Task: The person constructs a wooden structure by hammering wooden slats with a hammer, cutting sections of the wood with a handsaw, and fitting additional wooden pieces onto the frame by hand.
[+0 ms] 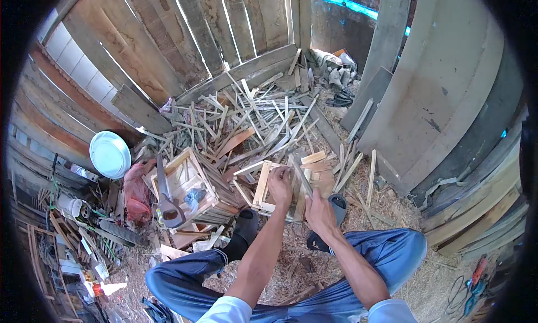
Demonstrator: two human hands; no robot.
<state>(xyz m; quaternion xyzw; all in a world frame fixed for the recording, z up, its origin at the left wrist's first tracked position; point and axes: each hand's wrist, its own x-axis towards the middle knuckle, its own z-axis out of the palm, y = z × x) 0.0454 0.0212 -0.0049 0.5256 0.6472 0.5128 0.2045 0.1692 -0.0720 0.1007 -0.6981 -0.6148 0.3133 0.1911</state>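
My left hand [280, 186] is closed over a small wooden frame [261, 186] of pale slats on the ground between my feet. Its fingers are pinched together, and I cannot tell what is in them. My right hand [321, 212] grips the near end of a long, narrow greyish bar [301, 176], which slants away from me just right of my left hand. Under and beside the bar lie pale wooden pieces [322, 180]. To the left, a wooden crate [208, 202] stands with a handsaw [163, 191] resting across its side and a crumpled bluish plastic piece [194, 197] inside.
Loose slats [263, 118] lie heaped against the plank wall [151, 37]. A white basin [110, 155] and a reddish sack [137, 191] are at left. Large boards [431, 98] lean at right, near a corded power tool [477, 284]. Wood shavings cover the floor.
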